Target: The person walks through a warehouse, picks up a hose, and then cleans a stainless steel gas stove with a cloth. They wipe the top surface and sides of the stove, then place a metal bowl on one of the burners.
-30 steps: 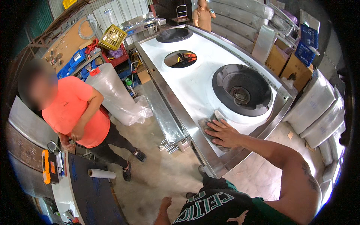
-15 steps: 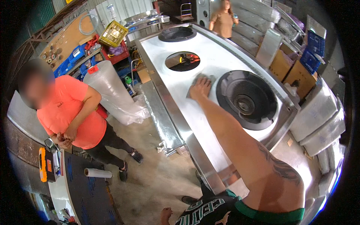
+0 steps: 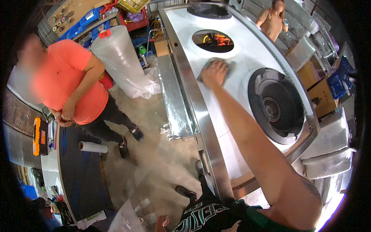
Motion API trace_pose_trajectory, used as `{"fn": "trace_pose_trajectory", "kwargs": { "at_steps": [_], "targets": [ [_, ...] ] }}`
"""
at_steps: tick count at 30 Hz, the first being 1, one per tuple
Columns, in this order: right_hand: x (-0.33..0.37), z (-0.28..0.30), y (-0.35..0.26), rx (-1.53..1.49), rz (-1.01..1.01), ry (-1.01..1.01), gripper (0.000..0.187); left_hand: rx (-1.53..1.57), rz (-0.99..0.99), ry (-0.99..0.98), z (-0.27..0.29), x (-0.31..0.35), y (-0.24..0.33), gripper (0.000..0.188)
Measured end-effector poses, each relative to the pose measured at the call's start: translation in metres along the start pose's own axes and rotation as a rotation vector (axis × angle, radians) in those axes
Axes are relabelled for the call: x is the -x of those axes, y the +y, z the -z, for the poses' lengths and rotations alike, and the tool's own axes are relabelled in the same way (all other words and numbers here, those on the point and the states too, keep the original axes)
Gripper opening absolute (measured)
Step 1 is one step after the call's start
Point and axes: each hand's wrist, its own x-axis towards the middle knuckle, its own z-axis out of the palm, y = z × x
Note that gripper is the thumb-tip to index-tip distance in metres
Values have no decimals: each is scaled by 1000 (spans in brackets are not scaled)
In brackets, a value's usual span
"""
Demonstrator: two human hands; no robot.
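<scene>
My right hand (image 3: 213,72) is stretched far out over a long white and steel stove top (image 3: 247,54). It presses flat on a grey cloth (image 3: 230,65) lying on that surface. The cloth sits between a round cut-out hole (image 3: 212,40) and a large dark burner well (image 3: 276,106). My left hand (image 3: 162,221) hangs low beside my body, near the floor, and holds nothing; its fingers are loosely apart.
A person in an orange shirt (image 3: 73,81) stands at the left by a dark table (image 3: 77,170) with a small film roll (image 3: 92,147). A bubble-wrap roll (image 3: 119,62) and steel sheet (image 3: 174,100) lie beside the stove. Another person (image 3: 272,21) stands beyond, near cardboard boxes (image 3: 320,91).
My right hand has slid the cloth from the stove's near edge up across the surface to beside the cut-out hole. My arm is now fully extended.
</scene>
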Motion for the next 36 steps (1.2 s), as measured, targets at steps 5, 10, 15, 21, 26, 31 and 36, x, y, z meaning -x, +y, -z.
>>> {"fn": "trace_pose_trajectory", "kwargs": {
  "at_steps": [5, 10, 15, 21, 26, 31, 36],
  "targets": [
    [27, 31, 4, -279, 608, -24, 50, 122, -506, 140, -3, -5, 45, 25],
    [118, 69, 57, -190, 674, -29, 51, 108, -874, -16, -18, 0, 109, 30],
    [255, 141, 142, -221, 693, -243, 59, -62, -878, -6, -34, 10, 156, 33],
    [258, 140, 141, -197, 597, -173, 61, -124, -629, 9, -37, 3, 140, 37],
    [120, 77, 76, -163, 277, -139, 63, -132, -703, 80, -37, -2, 107, 38],
    [24, 45, 42, -123, 164, -53, 60, -97, -560, 111, -44, 6, 71, 38],
    [39, 43, 52, -229, 412, -5, 55, -170, -517, 79, -49, 8, 46, 44]
  ]
}}
